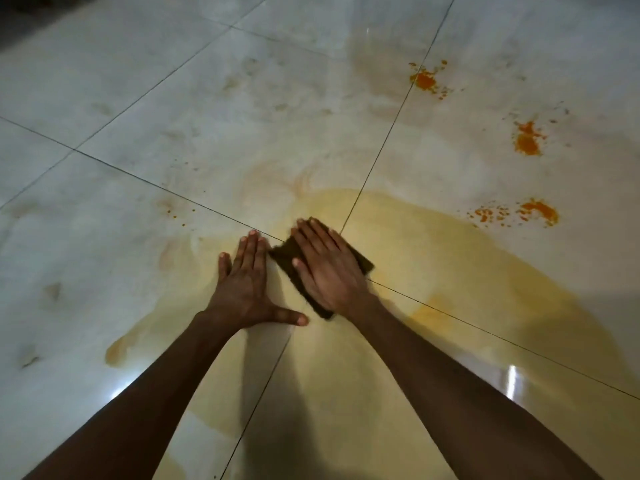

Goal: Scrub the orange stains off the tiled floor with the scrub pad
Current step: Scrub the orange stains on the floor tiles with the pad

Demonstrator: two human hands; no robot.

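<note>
My right hand (327, 268) lies flat on a dark scrub pad (282, 256), pressing it onto the pale tiled floor (207, 140) near a crossing of grout lines. Most of the pad is hidden under the palm. Just left of it, my left hand (247, 285) rests flat on the wet tile with fingers spread, holding nothing. A yellowish wet smear (450, 265) spreads around and to the right of both hands. Three bright orange stains sit at the right: one far (425, 80), one in the middle (527, 142), one nearest (538, 211).
Small orange specks (173, 211) dot the tile left of the hands. Faint brownish smudges (52, 291) mark the left tiles. Dark grout lines cross the glossy floor, and light glares off the wet surface at the lower right (512, 381).
</note>
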